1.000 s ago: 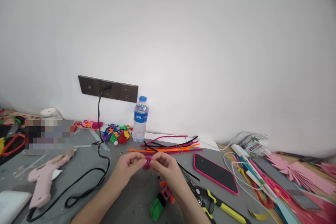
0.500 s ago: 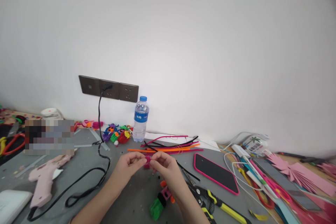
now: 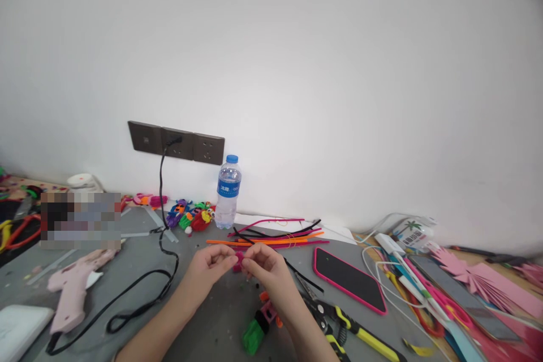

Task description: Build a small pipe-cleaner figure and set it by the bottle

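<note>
Magenta fuzzy piece [image 3: 238, 262], small, pinched in narrow grips between the fingertips of the left hand [image 3: 207, 272] and right hand [image 3: 271, 274], over the grey counter [image 3: 203, 328]. Fine handwork, probably shaping or joining; exact fold hidden by fingers. Next move seems to call for a steady hold one side, small adjustment the other. Near right forearm: green, black and pink fuzzy figure [image 3: 253, 335]. Beyond hands: thin orange fuzzy stems [image 3: 271, 242].
</note>
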Action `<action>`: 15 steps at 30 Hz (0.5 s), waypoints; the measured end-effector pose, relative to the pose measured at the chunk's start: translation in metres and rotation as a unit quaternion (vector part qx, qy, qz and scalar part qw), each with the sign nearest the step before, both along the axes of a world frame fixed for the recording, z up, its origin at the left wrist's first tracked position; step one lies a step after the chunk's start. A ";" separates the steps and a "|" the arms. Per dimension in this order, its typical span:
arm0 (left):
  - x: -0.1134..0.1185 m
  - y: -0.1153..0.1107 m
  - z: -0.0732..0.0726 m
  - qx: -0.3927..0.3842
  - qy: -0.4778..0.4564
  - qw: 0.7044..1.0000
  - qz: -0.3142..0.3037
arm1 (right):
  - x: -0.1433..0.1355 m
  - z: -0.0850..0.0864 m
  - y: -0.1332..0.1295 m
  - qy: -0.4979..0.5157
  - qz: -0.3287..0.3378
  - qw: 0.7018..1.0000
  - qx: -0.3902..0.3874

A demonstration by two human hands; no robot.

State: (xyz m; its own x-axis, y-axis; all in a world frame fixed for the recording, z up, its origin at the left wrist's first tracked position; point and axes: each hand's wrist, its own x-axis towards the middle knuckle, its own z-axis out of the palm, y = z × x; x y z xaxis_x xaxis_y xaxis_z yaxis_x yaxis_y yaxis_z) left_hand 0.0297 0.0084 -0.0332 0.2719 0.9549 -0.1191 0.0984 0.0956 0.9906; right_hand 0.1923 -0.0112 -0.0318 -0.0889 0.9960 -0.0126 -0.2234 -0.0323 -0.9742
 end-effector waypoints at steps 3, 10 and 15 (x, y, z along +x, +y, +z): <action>0.000 0.001 0.000 0.006 0.010 1.000 -0.004 | -0.001 0.001 0.000 -0.005 0.000 1.000 0.005; -0.001 -0.001 0.001 0.008 0.015 1.000 -0.008 | -0.002 0.003 -0.002 -0.011 -0.007 1.000 0.004; -0.001 -0.002 0.004 0.003 0.018 1.000 0.000 | -0.002 0.005 -0.002 -0.016 -0.016 1.000 0.009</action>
State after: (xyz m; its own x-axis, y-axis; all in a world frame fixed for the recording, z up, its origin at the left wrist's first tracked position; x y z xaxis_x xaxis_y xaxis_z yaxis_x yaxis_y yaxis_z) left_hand 0.0291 0.0066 -0.0289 0.2667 0.9559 -0.1226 0.1339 0.0892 0.9870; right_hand 0.1898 -0.0134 -0.0273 -0.0572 0.9984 0.0033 -0.1920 -0.0078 -0.9814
